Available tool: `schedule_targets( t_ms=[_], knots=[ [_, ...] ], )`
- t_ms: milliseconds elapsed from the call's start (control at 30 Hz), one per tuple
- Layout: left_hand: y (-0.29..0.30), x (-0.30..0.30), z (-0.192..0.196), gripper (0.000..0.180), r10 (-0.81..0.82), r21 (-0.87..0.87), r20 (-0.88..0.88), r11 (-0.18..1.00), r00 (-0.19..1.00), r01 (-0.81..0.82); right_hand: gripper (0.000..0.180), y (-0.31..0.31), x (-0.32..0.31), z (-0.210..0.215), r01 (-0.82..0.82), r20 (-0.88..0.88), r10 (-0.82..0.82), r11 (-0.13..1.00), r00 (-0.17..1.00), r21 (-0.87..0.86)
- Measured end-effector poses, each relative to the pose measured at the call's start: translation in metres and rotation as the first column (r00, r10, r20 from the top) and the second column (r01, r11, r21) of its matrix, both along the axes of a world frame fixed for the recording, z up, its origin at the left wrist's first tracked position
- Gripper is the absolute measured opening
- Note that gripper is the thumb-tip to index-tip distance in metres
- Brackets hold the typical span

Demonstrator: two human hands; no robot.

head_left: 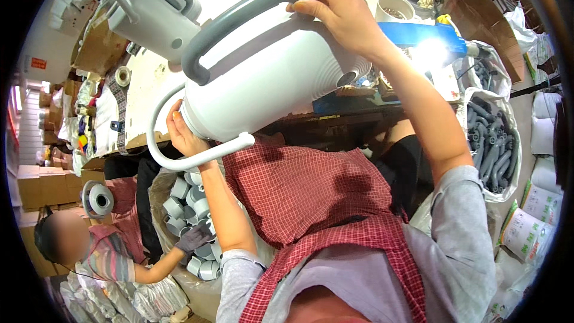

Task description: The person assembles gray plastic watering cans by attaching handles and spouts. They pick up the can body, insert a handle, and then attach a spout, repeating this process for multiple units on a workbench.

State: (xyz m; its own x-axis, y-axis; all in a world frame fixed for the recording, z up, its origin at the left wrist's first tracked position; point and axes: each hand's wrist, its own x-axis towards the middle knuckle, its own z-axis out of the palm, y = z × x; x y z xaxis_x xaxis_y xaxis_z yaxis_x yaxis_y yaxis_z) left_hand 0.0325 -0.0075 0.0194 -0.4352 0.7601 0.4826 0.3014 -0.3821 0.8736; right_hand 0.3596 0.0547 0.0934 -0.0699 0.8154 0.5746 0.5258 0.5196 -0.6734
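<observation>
A pale grey plastic thermos jug (257, 78) lies tilted in the air in front of me, above the table's near edge. A dark grey curved handle (239, 15) runs along its upper side, and a white carrying bail (156, 137) loops round its left end. My right hand (335, 12) is closed over the right end of the grey handle, thumb beneath it. At the jug's left end, my left hand (185, 137) holds the body from below, its fingers partly hidden behind the bail.
Other pale jugs (149, 21) stand on the table (146, 98) at the far left. A blue tool (412, 34) by a bright light and a white cup (394, 9) are at right. Bags hold grey handles (493, 143) and caps (197, 197); a co-worker's gloved hand (195, 237) touches the caps.
</observation>
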Motion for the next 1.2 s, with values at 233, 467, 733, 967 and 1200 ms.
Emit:
schedule_targets(
  t_ms=[233,467,733,967,1200],
  knots=[
    [-0.003,0.005,0.001,0.032,-0.018,-0.013,0.042,1.000,0.999,0.018,0.029,0.002,0.003,-0.005,-0.013,0.075,0.007,0.997,0.997,0.078],
    [0.001,0.003,-0.001,0.031,-0.014,-0.005,0.036,1.000,0.999,0.014,0.029,0.002,0.008,-0.001,-0.054,0.149,0.033,0.989,0.988,0.137],
    [-0.004,0.006,0.006,0.033,0.002,-0.010,0.025,1.000,1.000,-0.002,0.029,0.003,0.011,-0.006,-0.029,0.211,-0.013,0.980,0.977,0.197],
    [-0.006,0.005,0.009,0.030,0.004,0.028,0.044,1.000,0.999,-0.005,0.027,0.003,0.010,-0.008,-0.001,0.182,-0.025,0.990,0.983,0.142],
    [-0.005,0.000,0.008,0.033,-0.030,-0.016,0.025,0.999,0.999,0.031,0.028,0.001,0.002,-0.004,0.013,-0.024,-0.012,0.998,1.000,0.064]
  ],
)
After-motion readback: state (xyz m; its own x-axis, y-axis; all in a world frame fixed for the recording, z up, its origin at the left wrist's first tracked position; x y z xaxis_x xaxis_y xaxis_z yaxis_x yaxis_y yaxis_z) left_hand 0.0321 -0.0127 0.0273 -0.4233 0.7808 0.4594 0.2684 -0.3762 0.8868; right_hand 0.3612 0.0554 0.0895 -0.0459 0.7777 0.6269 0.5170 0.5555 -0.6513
